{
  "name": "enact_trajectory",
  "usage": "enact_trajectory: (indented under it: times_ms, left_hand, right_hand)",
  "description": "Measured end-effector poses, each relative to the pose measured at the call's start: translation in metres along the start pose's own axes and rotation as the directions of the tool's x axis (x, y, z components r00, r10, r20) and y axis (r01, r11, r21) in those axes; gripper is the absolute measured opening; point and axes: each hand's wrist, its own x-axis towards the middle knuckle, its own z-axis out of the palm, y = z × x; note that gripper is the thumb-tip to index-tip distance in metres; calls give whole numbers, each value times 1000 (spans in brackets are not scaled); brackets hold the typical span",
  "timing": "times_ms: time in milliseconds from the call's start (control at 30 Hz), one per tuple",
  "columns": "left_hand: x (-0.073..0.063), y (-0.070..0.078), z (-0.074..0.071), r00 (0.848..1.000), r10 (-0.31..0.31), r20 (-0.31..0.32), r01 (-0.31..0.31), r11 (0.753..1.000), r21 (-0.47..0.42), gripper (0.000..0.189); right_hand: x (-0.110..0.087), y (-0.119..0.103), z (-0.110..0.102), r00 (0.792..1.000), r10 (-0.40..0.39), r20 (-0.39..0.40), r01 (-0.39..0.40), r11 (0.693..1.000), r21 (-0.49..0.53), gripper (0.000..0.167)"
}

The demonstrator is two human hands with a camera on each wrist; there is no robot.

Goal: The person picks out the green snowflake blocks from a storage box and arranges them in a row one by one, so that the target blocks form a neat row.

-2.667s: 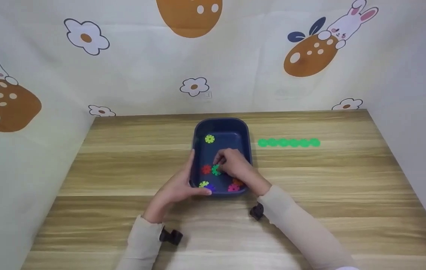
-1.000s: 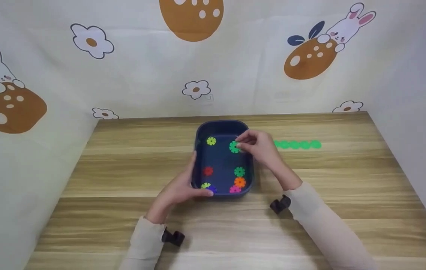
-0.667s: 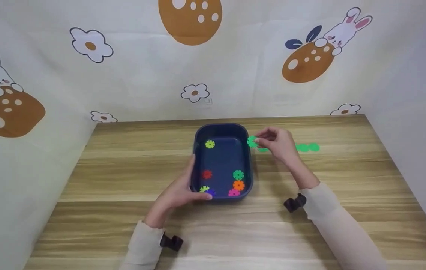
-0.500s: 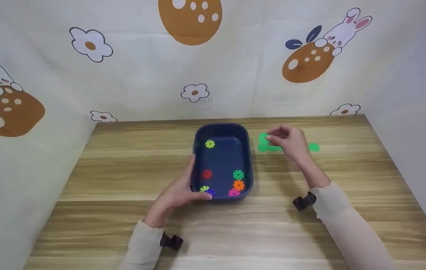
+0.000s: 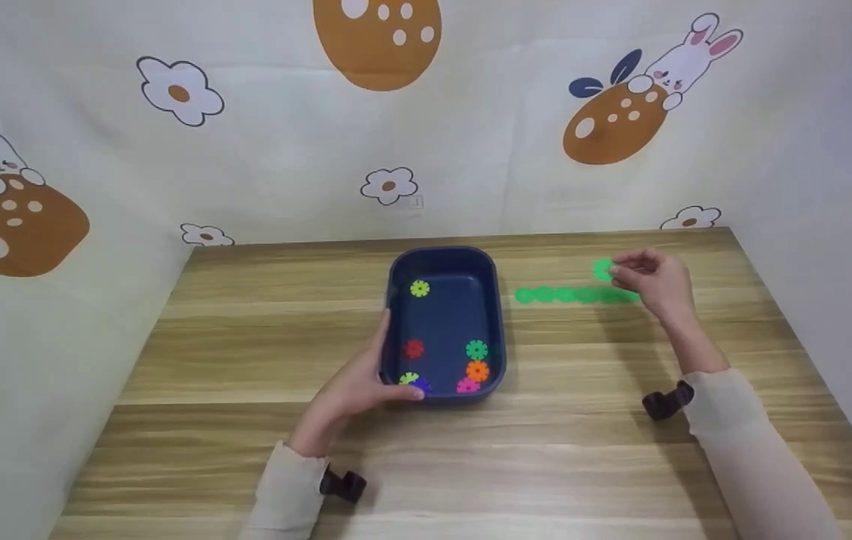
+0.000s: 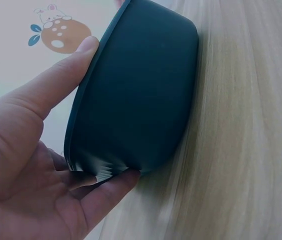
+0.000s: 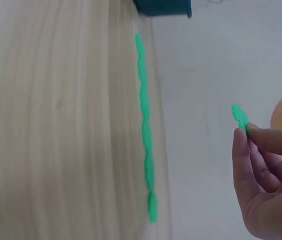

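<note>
A dark blue plastic bin [image 5: 445, 315] stands on the table; my left hand [image 5: 351, 382] holds its near left corner, thumb over the rim and fingers against the side wall, as the left wrist view shows [image 6: 46, 165]. My right hand [image 5: 658, 285] pinches a green snowflake disc [image 5: 603, 270] between thumb and fingertips. In the right wrist view the disc [image 7: 240, 116] is seen nearly edge-on. Below that hand lies a straight row of several green snowflake discs [image 5: 565, 295]; the hand partly covers its right end in the head view.
Inside the bin are loose discs: a yellow one [image 5: 419, 289], a red one [image 5: 413, 349], a dark green one [image 5: 476, 349], an orange one [image 5: 478, 370], a pink one [image 5: 468, 385], and yellow and purple ones at the near left corner. A printed cloth wall [image 5: 283, 150] borders the table.
My right hand has taken a green disc out of the bin, over its right rim, and moved rightward above the row to its right end. The left hand stays on the bin.
</note>
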Motion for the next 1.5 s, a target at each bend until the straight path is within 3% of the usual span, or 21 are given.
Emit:
enact_trajectory:
  times_ms: [233,467,667,833,1200,1367,1500]
  left_hand:
    - [0,1,0,1000,-5,0,5,1000,8,128]
    - [1,3,2,1000,-4,3,4,1000,10,128]
    - [1,2,4,1000,-30,3,30,999,-27,129]
    - [1,2,4,1000,-23,3,23,999,-30,128]
    - [0,5,0,999,-35,5,35,997,-65,133]
    - [-1,2,0,999,-41,-1,41,997,-68,132]
    - [-1,2,0,999,-43,1,43,998,-55,131]
  right_hand:
    - [2,18,-32,995,78,-65,-74,996,57,16]
    - [4,36,-56,985,141,-103,-146,989,-36,26]
    - [4,50,-66,958,271,-96,-276,960,-38,29]
    - [8,54,-66,932,342,-119,-356,924,-136,31]
    - [13,44,-52,939,311,-146,-343,864,-369,30]
    - [12,46,-47,960,242,-141,-280,838,-468,26]
    - [13,48,-47,964,226,-142,-267,838,-475,27]
